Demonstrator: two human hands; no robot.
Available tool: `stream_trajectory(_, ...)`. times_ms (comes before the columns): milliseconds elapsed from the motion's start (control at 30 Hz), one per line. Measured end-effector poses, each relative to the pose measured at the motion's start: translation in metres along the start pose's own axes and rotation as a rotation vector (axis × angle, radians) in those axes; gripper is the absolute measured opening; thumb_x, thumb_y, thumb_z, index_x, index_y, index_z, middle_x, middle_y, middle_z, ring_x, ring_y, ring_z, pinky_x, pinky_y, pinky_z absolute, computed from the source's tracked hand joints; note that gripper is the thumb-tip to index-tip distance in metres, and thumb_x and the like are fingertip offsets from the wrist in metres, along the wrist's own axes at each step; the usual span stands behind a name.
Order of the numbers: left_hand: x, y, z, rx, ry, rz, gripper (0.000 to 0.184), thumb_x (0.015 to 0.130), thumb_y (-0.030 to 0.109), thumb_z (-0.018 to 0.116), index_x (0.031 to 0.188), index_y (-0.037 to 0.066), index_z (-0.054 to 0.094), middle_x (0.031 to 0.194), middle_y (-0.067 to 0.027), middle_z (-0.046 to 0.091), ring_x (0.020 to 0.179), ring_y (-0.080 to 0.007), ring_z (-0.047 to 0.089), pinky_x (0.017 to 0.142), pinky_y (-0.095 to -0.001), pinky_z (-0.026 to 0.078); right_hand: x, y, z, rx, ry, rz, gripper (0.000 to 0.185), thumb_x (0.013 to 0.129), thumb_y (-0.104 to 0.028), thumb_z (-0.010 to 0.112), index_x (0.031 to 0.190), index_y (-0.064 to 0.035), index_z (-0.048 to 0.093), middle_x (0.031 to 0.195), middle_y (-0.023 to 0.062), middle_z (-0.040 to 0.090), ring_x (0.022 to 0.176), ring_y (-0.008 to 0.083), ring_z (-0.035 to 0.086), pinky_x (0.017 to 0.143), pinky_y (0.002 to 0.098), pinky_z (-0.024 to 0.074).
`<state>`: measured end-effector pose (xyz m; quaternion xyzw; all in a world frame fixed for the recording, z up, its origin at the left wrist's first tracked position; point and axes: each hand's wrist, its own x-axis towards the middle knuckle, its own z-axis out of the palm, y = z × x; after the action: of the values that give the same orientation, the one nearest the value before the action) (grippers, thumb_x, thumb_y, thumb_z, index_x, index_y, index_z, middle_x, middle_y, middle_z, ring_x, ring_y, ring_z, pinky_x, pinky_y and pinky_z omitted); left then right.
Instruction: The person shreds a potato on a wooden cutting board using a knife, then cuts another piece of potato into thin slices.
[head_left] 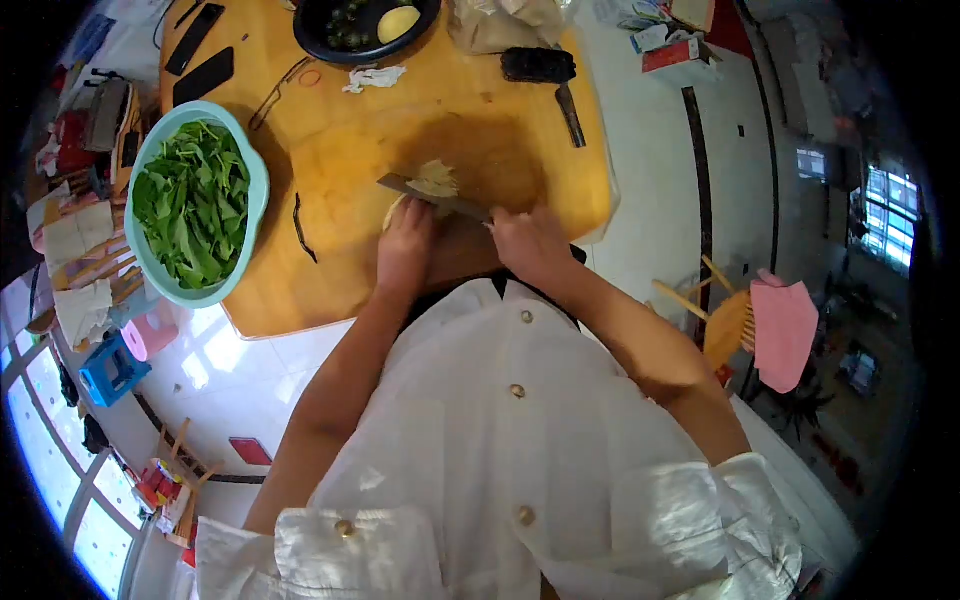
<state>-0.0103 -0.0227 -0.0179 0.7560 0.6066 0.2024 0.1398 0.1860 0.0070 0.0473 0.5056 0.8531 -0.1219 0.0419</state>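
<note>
My right hand (530, 243) is closed around the handle of a kitchen knife (455, 204), whose blade points left across the front of the table. Beside the blade, my left hand (404, 245) has its fingers curled over a pale yellow piece of potato (390, 212), which they mostly cover. Thin cut potato slices (436, 179) lie against the blade's far side. At the back, a dark bowl (345, 55) holds a peeled, pale yellow potato (398, 24) and small dark green items.
A light blue basin (262, 190) of green leaves (190, 205) stands at the table's left. Two black phones (204, 77), glasses (277, 93), a crumpled tissue (374, 79), a black strip (303, 228), a dark brush-like object (538, 66) and a plastic bag (508, 24) lie around the wooden table (340, 290).
</note>
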Motion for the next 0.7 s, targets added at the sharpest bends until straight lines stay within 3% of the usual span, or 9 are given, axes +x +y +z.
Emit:
stream_trajectory(100,-0.002,-0.003,0.001,0.014,0.058,0.054,0.027,0.08,0.009,0.059,0.106,0.005,0.06,0.114,-0.0096,0.055,0.112,-0.0293,0.053,0.081,-0.0358,0.053,0.003,-0.006,-0.015,0.087,-0.051,-0.005,0.017,0.084,-0.019,0.056,0.075,-0.0066,0.062,0.06,0.0151,0.064,0.056,0.0313,0.065,0.057,0.0433,0.0495)
stream_trajectory(300,-0.006,0.0,-0.003,-0.002,-0.028,0.036,0.029,0.081,0.01,0.059,0.109,0.005,0.059,0.117,-0.0096,0.054,0.115,-0.0299,0.051,0.086,-0.0367,0.052,0.001,-0.012,-0.014,0.077,-0.11,0.071,0.02,0.086,-0.021,0.055,0.075,-0.006,0.062,0.062,0.0162,0.065,0.056,0.0317,0.065,0.056,0.0441,0.0498)
stream_trajectory(400,-0.004,-0.003,-0.001,0.065,-0.085,0.027,0.027,0.082,0.011,0.059,0.108,0.006,0.059,0.116,-0.0096,0.054,0.114,-0.0296,0.051,0.083,-0.0367,0.053,0.001,-0.011,-0.021,0.091,-0.039,0.005,0.021,0.087,-0.022,0.055,0.074,-0.0064,0.063,0.063,0.0166,0.065,0.056,0.0314,0.065,0.056,0.0441,0.0502)
stream_trajectory(567,-0.003,0.001,-0.001,-0.006,-0.025,-0.011,0.024,0.082,0.009,0.059,0.105,0.007,0.06,0.115,-0.009,0.055,0.109,-0.0296,0.054,0.075,-0.0365,0.055,0.001,-0.006,-0.004,0.096,-0.111,0.084,0.022,0.089,-0.024,0.056,0.077,-0.0067,0.06,0.062,0.0162,0.064,0.059,0.0341,0.063,0.063,0.0454,0.0486)
stream_trajectory(700,-0.008,-0.005,0.001,0.017,-0.003,0.047,0.026,0.081,0.009,0.059,0.106,0.005,0.06,0.115,-0.0096,0.055,0.105,-0.0302,0.055,0.076,-0.0371,0.054,-0.002,-0.011,-0.02,0.145,-0.098,0.015,0.022,0.089,-0.024,0.055,0.076,-0.0066,0.06,0.06,0.0158,0.063,0.058,0.0346,0.063,0.061,0.0459,0.0487)
